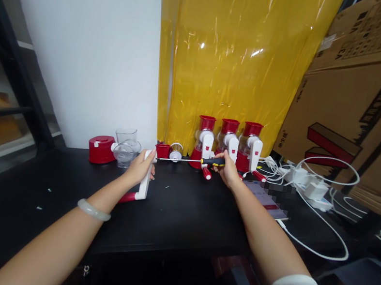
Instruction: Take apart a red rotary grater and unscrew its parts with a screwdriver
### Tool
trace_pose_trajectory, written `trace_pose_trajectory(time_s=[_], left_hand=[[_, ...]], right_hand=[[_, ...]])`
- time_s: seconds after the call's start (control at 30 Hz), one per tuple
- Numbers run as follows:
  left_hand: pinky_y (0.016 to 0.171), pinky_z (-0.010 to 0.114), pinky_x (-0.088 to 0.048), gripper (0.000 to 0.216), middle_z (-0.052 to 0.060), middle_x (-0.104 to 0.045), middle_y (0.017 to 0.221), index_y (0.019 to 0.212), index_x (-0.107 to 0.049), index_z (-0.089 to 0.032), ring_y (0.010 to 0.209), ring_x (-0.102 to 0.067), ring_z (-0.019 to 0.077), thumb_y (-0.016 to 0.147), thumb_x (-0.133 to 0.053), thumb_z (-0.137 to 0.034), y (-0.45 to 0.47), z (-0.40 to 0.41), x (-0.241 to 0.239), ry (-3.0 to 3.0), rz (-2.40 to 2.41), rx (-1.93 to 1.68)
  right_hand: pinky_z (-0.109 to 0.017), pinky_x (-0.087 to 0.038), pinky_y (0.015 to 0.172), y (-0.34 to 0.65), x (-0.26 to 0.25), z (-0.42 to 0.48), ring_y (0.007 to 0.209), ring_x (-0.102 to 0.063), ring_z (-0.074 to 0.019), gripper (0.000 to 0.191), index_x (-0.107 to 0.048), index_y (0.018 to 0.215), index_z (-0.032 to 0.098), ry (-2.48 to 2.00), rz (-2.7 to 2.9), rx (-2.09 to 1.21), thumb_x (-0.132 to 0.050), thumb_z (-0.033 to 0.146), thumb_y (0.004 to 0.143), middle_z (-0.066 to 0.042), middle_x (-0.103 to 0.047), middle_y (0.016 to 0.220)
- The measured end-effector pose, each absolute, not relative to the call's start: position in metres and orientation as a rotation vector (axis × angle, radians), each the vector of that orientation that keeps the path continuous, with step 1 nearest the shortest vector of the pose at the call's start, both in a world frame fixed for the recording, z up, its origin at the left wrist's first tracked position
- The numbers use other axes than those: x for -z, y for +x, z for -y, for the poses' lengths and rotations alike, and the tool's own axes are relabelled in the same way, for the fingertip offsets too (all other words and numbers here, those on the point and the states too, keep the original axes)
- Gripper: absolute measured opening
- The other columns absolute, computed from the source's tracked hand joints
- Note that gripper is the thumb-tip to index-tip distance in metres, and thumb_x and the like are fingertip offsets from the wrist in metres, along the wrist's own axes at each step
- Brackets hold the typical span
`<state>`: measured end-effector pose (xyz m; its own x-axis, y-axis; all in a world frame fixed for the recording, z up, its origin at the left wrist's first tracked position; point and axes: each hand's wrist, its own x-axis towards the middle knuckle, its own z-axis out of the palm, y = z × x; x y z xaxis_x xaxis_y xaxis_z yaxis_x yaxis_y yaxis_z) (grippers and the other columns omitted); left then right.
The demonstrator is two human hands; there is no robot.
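Note:
My left hand (140,169) is closed around a white crank handle (144,186) with a red grip that points down and left. In my right hand (227,168) is a screwdriver (213,161) with a black and yellow handle. Its long metal shaft runs left, and the tip meets the upper end of the crank. Behind my left hand stand a red base (101,149) and a clear plastic housing (125,148). A red hopper (163,150) and a grater drum (176,152) sit just beyond the screwdriver shaft.
Several red and white rotary graters (228,139) stand in a row at the back. On the right lie a tablet (265,198), white cables and chargers (316,190), below a large cardboard box (358,108). A yellow plastic curtain (236,47) hangs behind the black table (177,219).

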<state>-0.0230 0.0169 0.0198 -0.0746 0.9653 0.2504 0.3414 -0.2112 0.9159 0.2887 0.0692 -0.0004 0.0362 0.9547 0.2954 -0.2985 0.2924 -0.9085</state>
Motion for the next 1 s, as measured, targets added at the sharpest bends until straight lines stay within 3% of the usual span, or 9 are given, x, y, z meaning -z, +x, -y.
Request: trace_pose_trajectory(time_s=[0.17,0.43,0.6,0.73,0.87,1.0], left_hand=[[0.040,0.027,-0.050,0.052,-0.006,-0.056,0.049,0.094,-0.047,-0.024,0.039,-0.059,0.0177,0.085,-0.046,-0.075,-0.026,-0.021,-0.016,1.582,-1.425,-1.297],[0.040,0.027,-0.050,0.052,-0.006,-0.055,0.050,0.093,-0.046,-0.023,0.040,-0.059,0.0164,0.086,-0.047,-0.075,-0.027,-0.023,-0.015,1.587,-1.403,-1.325],[0.040,0.026,-0.049,0.053,-0.006,-0.056,0.049,0.095,-0.046,-0.023,0.039,-0.059,0.0173,0.086,-0.045,-0.076,-0.025,-0.020,-0.017,1.580,-1.408,-1.311],[0.040,0.026,-0.049,0.054,-0.006,-0.056,0.048,0.093,-0.046,-0.023,0.039,-0.059,0.0174,0.085,-0.046,-0.076,-0.024,-0.019,-0.019,1.577,-1.427,-1.312],[0.039,0.027,-0.049,0.055,-0.006,-0.056,0.048,0.094,-0.046,-0.023,0.039,-0.059,0.0178,0.085,-0.045,-0.077,-0.025,-0.021,-0.017,1.581,-1.411,-1.316],[0.040,0.027,-0.050,0.054,-0.006,-0.056,0.049,0.094,-0.046,-0.023,0.039,-0.059,0.0175,0.085,-0.045,-0.077,-0.027,-0.025,-0.014,1.584,-1.403,-1.316]], right_hand=[[-0.028,-0.046,0.048,0.291,0.004,-0.069,0.036,-0.035,-0.0091,0.048,-0.056,0.071,0.024,-0.828,1.233,-1.021,-0.066,0.071,0.075,0.008,-0.040,0.039],[-0.025,-0.049,0.053,0.285,-0.002,-0.063,0.042,-0.041,-0.0062,0.033,-0.054,0.075,0.023,-0.780,1.063,-1.204,-0.076,0.046,0.070,0.007,-0.052,0.053],[-0.026,-0.049,0.054,0.285,-0.001,-0.063,0.049,-0.048,-0.0088,0.032,-0.054,0.074,0.023,-0.731,1.040,-1.228,-0.079,0.040,0.064,0.006,-0.056,0.057],[-0.026,-0.047,0.051,0.288,0.003,-0.069,0.046,-0.048,-0.0097,0.038,-0.054,0.072,0.023,-0.726,1.097,-1.191,-0.077,0.053,0.065,0.005,-0.055,0.054],[-0.031,-0.048,0.051,0.292,0.008,-0.074,0.034,-0.036,-0.0101,0.051,-0.058,0.074,0.024,-0.834,1.249,-1.031,-0.059,0.074,0.077,0.007,-0.044,0.039],[-0.032,-0.051,0.055,0.292,0.009,-0.073,0.034,-0.034,-0.0098,0.049,-0.056,0.074,0.025,-0.857,1.290,-1.003,-0.062,0.074,0.076,0.009,-0.038,0.035]])
